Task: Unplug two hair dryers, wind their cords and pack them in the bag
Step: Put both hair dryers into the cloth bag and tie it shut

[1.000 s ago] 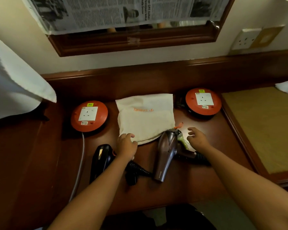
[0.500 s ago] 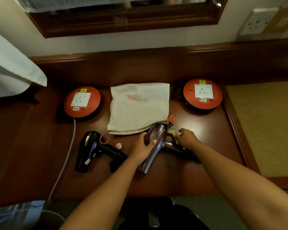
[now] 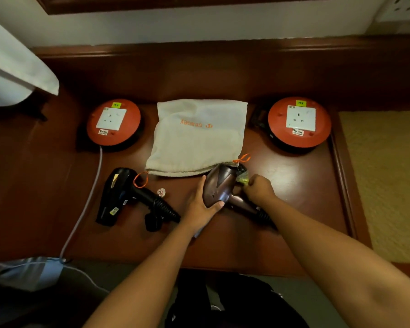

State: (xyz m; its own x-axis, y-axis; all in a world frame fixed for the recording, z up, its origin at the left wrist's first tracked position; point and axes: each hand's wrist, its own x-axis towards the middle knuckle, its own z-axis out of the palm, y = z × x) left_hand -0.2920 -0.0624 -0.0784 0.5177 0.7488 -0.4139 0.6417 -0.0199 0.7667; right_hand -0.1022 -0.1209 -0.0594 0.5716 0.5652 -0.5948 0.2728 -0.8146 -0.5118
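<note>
Overhead, from the head view, our only one: we note the brown hair dryer (image 3: pixel 219 185) lying on the wooden desk (image 3: pixel 294 176), its back end just at the mouth of the cream drawstring bag (image 3: pixel 197 138). The left hand (image 3: pixel 200 207) grips its barrel, fingers curled around the body, thumb on the near side. The right hand (image 3: pixel 258 189) has its fingers curled tight at the rear of the dryer, beside something green (image 3: pixel 243 178); we cannot tell whether it pinches that or the handle.

The black hair dryer (image 3: pixel 118 195) lies to the left, well apart from both hands, with its plug (image 3: pixel 153 221) resting against its handle. Neither red extension reel (image 3: pixel 113 124) (image 3: pixel 298 120) has anything plugged into it, so we judge unplugging done and packing just beginning.

Risks as we judge them:
- the bag lies flat, mouth closed; pushing the dryer in without opening it would only shove the bag back;
- the orange drawstring (image 3: pixel 242 158) sits touching the dryer's back end and could snag;
- the brown dryer's cord is hidden under the right forearm, so we cannot confirm it is wound; a loose cord would trail out.
</note>
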